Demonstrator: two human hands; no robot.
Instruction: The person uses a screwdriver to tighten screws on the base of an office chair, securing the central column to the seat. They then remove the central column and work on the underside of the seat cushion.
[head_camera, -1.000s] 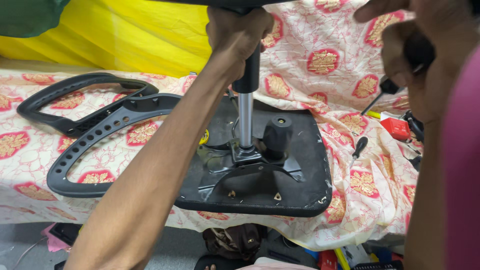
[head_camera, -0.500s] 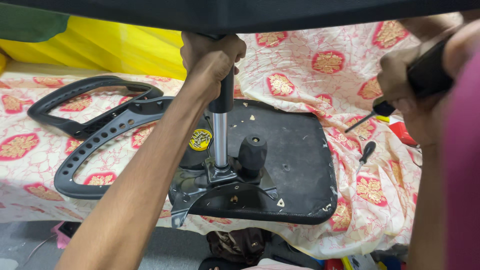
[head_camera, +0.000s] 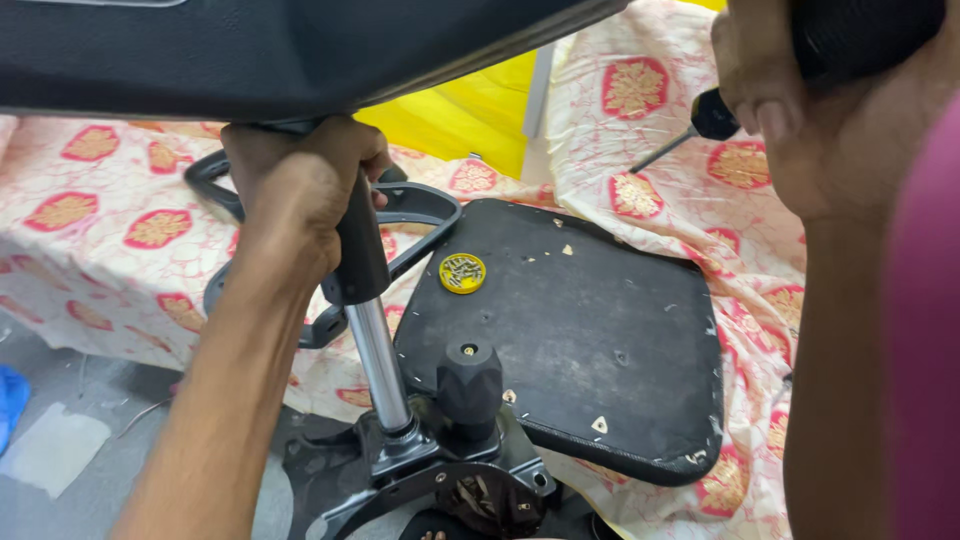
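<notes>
Gas-lift column (head_camera: 372, 330): upright over mechanism plate (head_camera: 440, 470), our left hand (head_camera: 300, 195) fingers wrapped round black sleeve. Right hand (head_camera: 800, 120) clenches screwdriver (head_camera: 690, 125). Seat board (head_camera: 580, 330) edge adjacent; floor open left.

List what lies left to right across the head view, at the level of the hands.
Left hand gripping the gas-lift column → yellow screw lid → screwdriver → right hand.

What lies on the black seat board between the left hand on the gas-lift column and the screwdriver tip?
In the head view, between the left hand and the screwdriver sits a small round yellow lid of screws on the black seat board.
</notes>
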